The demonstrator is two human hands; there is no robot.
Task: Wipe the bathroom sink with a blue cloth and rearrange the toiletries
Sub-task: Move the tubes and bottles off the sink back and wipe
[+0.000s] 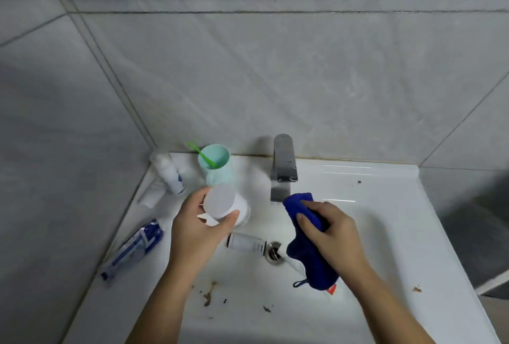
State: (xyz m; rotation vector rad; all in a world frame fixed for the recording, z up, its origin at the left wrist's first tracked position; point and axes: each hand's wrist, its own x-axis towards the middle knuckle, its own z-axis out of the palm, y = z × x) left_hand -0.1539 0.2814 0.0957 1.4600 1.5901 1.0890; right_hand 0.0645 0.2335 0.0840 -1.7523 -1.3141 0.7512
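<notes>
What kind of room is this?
Most likely a bathroom. There is a white sink with a metal tap, a mint cup with a green toothbrush in it stands near the tap, and grey tiled walls rise behind.

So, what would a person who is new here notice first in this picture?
The right hand grips a blue cloth over the white sink, in front of the faucet. The left hand holds a white jar beside it, and brown dirt marks lie near the front edge.
</notes>
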